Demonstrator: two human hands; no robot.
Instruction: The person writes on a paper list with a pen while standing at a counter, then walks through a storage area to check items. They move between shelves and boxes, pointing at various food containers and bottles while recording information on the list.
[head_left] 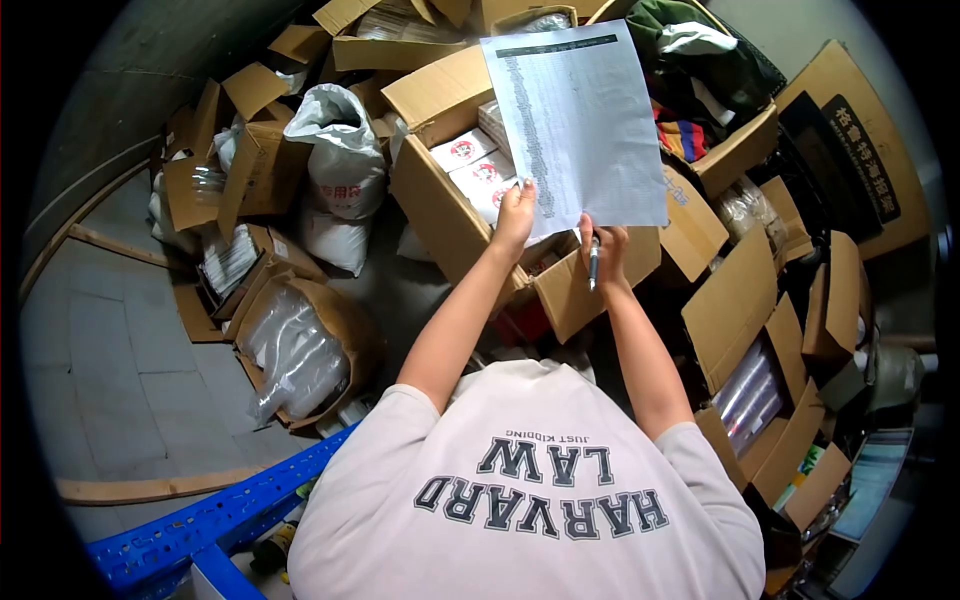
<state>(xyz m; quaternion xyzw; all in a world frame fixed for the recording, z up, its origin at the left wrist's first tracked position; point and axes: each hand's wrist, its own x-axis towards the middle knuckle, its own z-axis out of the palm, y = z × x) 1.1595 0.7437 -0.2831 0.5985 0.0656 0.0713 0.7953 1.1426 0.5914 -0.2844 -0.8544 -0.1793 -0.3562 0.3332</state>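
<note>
My left hand (515, 217) pinches the lower left edge of a printed paper sheet (585, 130), thumb in front. The sheet has a dark header bar and a dense column of small print down its left side. At its bottom edge my right hand (610, 252) is closed around a dark pen (594, 262), with fingertips touching the paper. Behind and below the sheet stands an open cardboard box (440, 205) holding small white boxes (465, 150) with red round prints. Part of that box's contents is hidden by the paper.
White woven sacks (335, 160) and a carton of clear plastic packaging (300, 350) lie to the left. Open cartons (735, 310) crowd the right, one with wrapped rolls (748, 395). A blue metal rack beam (220, 510) crosses the lower left. Dark clothing (720, 80) fills a box at upper right.
</note>
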